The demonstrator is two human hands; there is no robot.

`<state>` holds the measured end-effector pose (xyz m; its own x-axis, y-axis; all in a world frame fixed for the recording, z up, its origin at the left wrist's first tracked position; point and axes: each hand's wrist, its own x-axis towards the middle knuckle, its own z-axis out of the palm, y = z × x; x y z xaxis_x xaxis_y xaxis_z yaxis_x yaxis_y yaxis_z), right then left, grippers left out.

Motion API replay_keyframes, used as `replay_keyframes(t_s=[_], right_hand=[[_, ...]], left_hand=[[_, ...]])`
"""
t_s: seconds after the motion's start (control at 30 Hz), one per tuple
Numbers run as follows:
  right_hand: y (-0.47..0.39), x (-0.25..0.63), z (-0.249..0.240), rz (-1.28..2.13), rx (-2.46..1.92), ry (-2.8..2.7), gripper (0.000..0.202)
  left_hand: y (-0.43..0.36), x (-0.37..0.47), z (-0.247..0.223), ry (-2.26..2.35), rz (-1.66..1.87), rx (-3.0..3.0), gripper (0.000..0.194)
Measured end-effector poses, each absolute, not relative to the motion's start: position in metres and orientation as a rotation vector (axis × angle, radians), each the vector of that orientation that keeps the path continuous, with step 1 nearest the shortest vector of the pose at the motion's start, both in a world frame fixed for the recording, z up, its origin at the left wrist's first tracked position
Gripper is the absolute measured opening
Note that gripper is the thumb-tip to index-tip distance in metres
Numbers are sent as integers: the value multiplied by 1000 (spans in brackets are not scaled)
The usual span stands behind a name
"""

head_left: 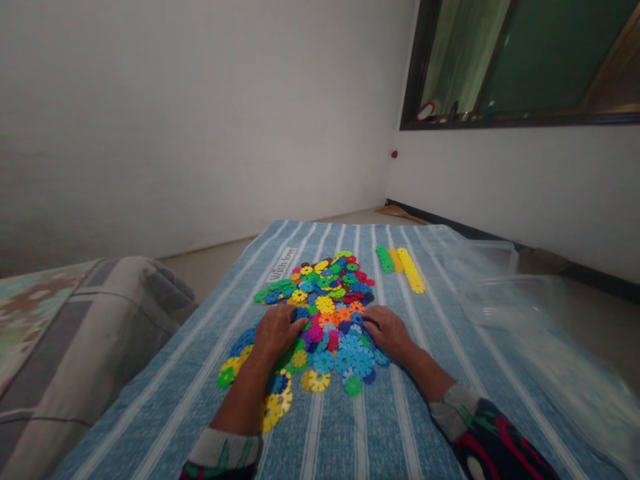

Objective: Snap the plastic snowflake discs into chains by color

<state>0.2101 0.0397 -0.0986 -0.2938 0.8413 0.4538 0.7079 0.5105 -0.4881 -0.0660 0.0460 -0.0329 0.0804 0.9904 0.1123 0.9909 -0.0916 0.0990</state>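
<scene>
A spread heap of coloured plastic snowflake discs point(325, 305), notched round the edge, lies on the cloth in front of me. My left hand point(274, 333) rests on the heap's left side, back up, with thumb and bent fingers apart near blue and green discs. On the right side, my right hand point(389, 331) touches the heap beside dark blue discs, its thumb and forefinger slightly apart. Both hands' other fingertips are partly hidden. Light blue discs point(347, 357) lie between the hands, and yellow discs point(273, 410) lie beside my left forearm.
Linked rows of discs, green point(385, 259) and yellow point(411, 271), lie beyond my right hand. Clear plastic containers point(505, 300) stand at the right edge of the striped cloth point(200, 400). A fabric-covered seat or bed point(100, 347) is at the left.
</scene>
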Motion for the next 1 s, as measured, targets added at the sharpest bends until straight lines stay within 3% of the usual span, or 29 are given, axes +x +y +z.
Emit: replay_keyframes(t_s=[1.0], right_hand=[[41, 215, -98, 339, -1192, -1998, 19]], left_hand=[[45, -64, -25, -2055, -317, -2415, 18]])
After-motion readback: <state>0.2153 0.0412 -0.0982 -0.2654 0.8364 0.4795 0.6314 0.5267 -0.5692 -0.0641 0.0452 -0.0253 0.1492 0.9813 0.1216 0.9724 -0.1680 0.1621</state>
